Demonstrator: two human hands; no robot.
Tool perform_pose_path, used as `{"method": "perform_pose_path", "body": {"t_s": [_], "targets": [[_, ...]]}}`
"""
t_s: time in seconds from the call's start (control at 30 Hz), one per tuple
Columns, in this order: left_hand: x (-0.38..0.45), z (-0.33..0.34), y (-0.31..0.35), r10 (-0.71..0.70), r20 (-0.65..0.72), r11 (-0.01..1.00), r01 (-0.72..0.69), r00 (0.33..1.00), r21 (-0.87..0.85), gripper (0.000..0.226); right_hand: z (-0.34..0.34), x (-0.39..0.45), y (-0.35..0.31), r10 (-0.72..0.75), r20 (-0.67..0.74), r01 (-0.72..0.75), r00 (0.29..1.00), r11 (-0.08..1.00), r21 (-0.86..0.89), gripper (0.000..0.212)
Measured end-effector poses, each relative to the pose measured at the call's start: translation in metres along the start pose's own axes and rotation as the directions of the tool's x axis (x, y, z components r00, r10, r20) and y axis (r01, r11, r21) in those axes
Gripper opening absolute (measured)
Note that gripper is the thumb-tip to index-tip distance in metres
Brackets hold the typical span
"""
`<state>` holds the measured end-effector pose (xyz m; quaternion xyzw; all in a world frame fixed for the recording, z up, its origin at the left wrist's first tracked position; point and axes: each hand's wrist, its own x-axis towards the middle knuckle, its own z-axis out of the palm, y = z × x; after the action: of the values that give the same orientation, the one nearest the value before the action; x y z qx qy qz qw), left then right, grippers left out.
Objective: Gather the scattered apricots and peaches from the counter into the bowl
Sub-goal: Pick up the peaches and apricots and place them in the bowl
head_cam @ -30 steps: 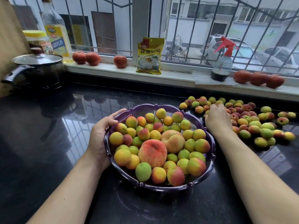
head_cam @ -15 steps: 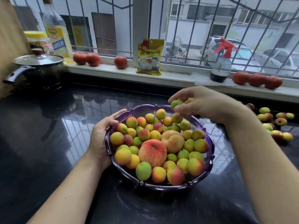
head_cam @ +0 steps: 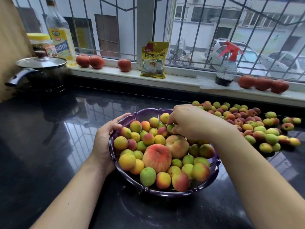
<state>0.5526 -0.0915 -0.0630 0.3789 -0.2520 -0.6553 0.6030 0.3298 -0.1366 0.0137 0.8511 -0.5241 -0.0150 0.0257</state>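
A: What did we see at the centre?

B: We saw a purple bowl (head_cam: pixel 212 180) on the black counter (head_cam: pixel 49 154), heaped with apricots and two peaches (head_cam: pixel 156 158). That bowl was our landmark for everything else.

A: And our hands?

B: Our left hand (head_cam: pixel 105 142) wrapped around the bowl's left rim, fingers curled against it and the thumb reaching along the far edge. Our right hand (head_cam: pixel 189 123) hung over the far side of the bowl, fingertips (head_cam: pixel 173 127) pinched on a small green apricot (head_cam: pixel 170 128) that touched the fruit heaped beneath it.

A: Was fruit left outside the bowl?

B: Yes. A loose spread of scattered apricots (head_cam: pixel 257 128) lay on the counter to the right of the bowl and a little behind it.

A: What lay farther out?

B: Behind the bowl ran a windowsill (head_cam: pixel 181 81) carrying tomatoes (head_cam: pixel 124 65), a yellow packet (head_cam: pixel 154 60) and a spray bottle (head_cam: pixel 227 66). Far left of the bowl sat a lidded black pot (head_cam: pixel 41 73), with an oil bottle (head_cam: pixel 60 33) behind it.
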Motion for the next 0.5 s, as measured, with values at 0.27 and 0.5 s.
{"method": "perform_pose_path", "body": {"t_s": [0.27,0.5], "targets": [[0.001,-0.001,-0.001,0.012,0.011,1.0,-0.012,1.0,0.015,0.05,-0.027,-0.01,0.045,0.174,-0.249,-0.008,0.953,0.834,0.552,0.022],[0.005,-0.002,-0.003,0.013,0.025,1.0,-0.013,1.0,-0.002,0.047,0.066,0.012,0.132,0.697,-0.335,-0.476,0.635,0.694,0.541,0.029]]}}
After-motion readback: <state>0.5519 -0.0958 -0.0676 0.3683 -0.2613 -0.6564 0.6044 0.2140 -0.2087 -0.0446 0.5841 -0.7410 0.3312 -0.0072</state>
